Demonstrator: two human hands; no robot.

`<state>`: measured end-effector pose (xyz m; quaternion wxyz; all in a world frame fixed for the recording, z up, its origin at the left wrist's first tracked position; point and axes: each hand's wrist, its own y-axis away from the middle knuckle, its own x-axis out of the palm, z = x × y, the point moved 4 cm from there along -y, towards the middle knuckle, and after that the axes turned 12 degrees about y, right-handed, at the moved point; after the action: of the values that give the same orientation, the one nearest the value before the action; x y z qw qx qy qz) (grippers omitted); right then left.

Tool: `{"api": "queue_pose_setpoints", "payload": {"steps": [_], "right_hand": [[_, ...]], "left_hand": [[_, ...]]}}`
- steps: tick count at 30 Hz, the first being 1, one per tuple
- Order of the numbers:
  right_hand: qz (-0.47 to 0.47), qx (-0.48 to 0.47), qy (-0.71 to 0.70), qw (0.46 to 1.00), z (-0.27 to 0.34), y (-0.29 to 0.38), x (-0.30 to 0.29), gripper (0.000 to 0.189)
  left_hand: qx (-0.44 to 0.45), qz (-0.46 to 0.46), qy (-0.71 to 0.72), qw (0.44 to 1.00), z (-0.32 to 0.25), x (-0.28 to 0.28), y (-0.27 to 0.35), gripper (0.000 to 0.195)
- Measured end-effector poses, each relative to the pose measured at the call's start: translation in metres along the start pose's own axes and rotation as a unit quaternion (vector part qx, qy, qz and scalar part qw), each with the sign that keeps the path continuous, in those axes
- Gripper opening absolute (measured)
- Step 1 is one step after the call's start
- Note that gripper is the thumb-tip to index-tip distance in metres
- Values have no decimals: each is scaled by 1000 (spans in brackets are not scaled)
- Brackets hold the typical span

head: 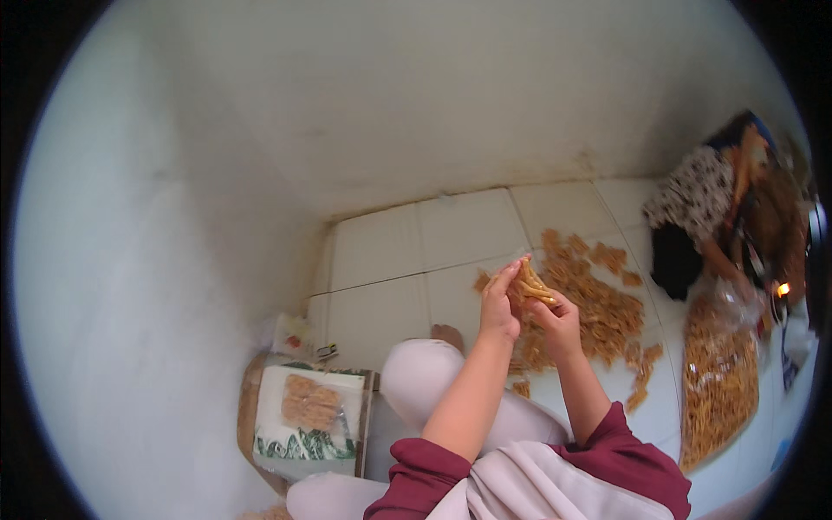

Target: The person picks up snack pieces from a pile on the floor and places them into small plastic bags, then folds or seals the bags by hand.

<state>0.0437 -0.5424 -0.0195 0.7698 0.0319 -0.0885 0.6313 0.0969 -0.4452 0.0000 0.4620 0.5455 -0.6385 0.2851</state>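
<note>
A small clear plastic packet of golden-brown stick snacks (534,285) is held up between my two hands, above the tiled floor. My left hand (500,309) grips its left side, with the fingers pointing up along it. On the packet's lower right edge, the thumb and fingers of my right hand (558,320) pinch the plastic. Below and beyond my hands, a spread heap of similar brown snack packets (595,305) lies on the floor, partly hidden by my hands and forearms.
On my left stands a box (359,422) topped by a white sheet with green print and brown snacks (312,403). A large clear bag of snack sticks (720,383) lies at right. Beside it sits another person (695,188), near a small flame (784,288). Walls (416,117) enclose the corner.
</note>
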Motion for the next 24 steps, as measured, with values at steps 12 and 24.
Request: {"api": "queue_pose_setpoints", "payload": {"steps": [12, 24], "right_hand": [[556, -182, 301, 753, 122, 38, 292, 36], [710, -30, 544, 447, -113, 118, 324, 18]], "left_hand": [[229, -243, -414, 847, -312, -86, 229, 35], [59, -483, -648, 586, -369, -280, 315, 53]]}}
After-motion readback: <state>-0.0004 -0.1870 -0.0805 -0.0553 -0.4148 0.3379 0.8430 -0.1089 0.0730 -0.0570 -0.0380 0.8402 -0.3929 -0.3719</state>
